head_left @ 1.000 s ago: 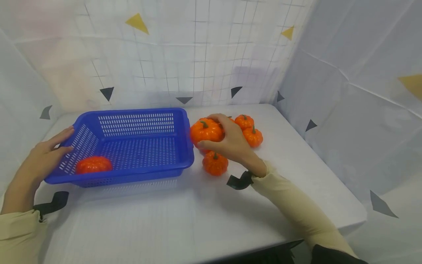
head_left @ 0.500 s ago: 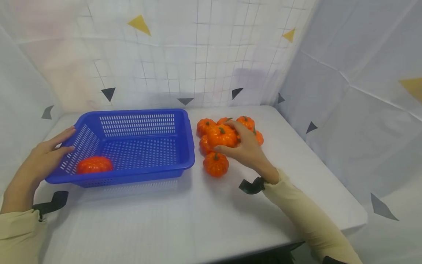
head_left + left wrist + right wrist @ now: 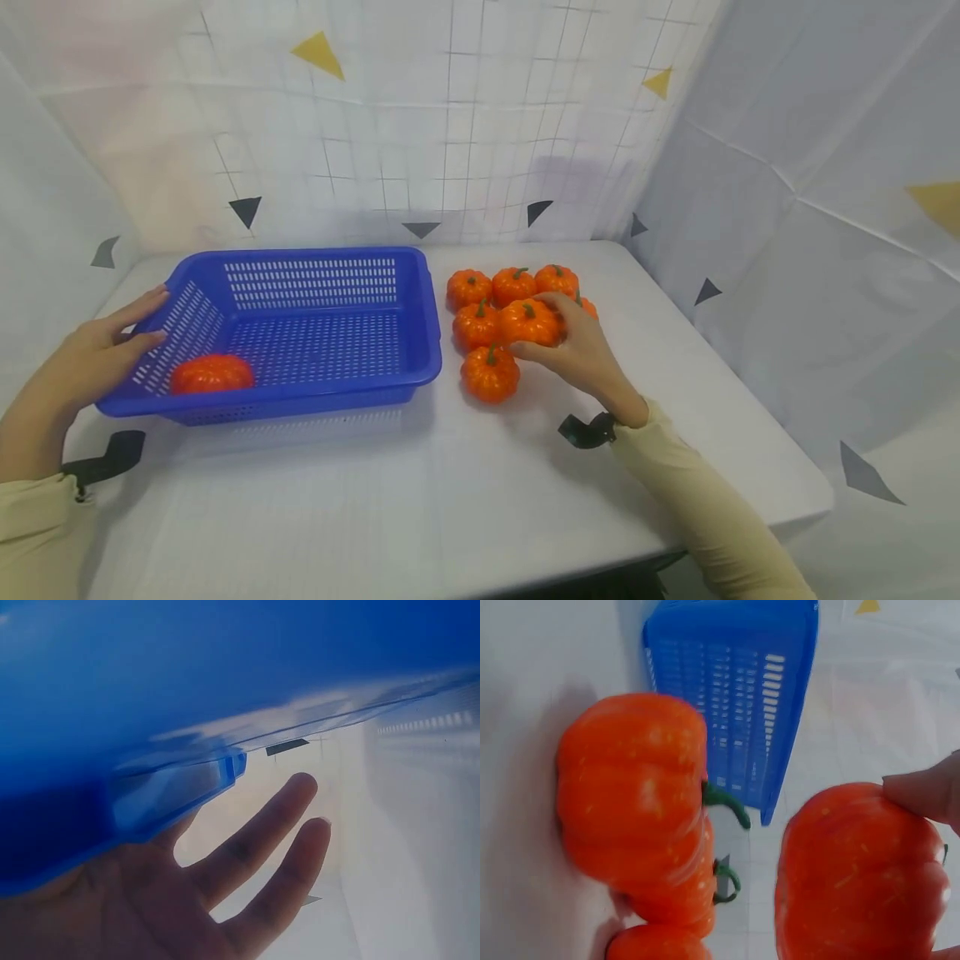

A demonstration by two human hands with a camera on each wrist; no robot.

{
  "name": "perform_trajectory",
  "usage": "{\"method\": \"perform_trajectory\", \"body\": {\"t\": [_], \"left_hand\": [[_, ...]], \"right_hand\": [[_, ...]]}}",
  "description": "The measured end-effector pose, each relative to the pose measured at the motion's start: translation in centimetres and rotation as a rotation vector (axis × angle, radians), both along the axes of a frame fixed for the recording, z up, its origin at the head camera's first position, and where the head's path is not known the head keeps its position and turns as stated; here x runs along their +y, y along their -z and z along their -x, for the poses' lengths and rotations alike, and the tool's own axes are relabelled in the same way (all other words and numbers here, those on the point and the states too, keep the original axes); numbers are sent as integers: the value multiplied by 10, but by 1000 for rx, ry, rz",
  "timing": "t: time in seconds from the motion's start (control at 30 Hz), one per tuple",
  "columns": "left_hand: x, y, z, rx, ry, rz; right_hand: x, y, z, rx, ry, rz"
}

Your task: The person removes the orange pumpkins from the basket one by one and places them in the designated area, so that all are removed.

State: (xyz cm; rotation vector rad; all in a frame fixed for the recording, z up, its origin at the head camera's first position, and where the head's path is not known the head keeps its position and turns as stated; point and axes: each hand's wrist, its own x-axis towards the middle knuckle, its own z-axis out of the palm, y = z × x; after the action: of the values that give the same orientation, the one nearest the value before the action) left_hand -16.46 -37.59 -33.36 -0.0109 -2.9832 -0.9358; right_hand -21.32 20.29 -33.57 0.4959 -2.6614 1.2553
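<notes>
My right hand point(image 3: 583, 357) holds a small orange pumpkin point(image 3: 527, 323) with a green stem, thumb on the near side and fingers at the far side. In the right wrist view this held pumpkin point(image 3: 862, 877) appears raised beside the others. Around it stand several similar pumpkins, among them a front one point(image 3: 491, 377) and a back left one point(image 3: 468, 288). My left hand point(image 3: 93, 358) grips the left rim of a blue plastic basket point(image 3: 322, 386); two fingers point(image 3: 277, 900) stretch out below the rim in the left wrist view. Inside the basket lies one red-orange pumpkin point(image 3: 212, 374), at the front left.
The white table point(image 3: 360, 508) carries the basket on the left and the pumpkin group right of it. White sheets hang behind, and another sheet point(image 3: 787, 275) runs along the right side. The table's front edge is near my right sleeve point(image 3: 705, 492).
My right hand has carried its pumpkin from beside the basket's right end rightward and down into the pumpkin group. The left hand stays on the basket rim.
</notes>
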Motion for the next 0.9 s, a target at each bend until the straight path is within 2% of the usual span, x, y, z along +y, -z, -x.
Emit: {"method": "perform_trajectory", "body": {"t": [0.33, 0.9], "left_hand": [[0, 2, 2, 21, -9, -21], [0, 5, 3, 18, -24, -7]], "right_hand": [[19, 9, 6, -100, -11, -108], [37, 15, 6, -164, -33, -237]]}}
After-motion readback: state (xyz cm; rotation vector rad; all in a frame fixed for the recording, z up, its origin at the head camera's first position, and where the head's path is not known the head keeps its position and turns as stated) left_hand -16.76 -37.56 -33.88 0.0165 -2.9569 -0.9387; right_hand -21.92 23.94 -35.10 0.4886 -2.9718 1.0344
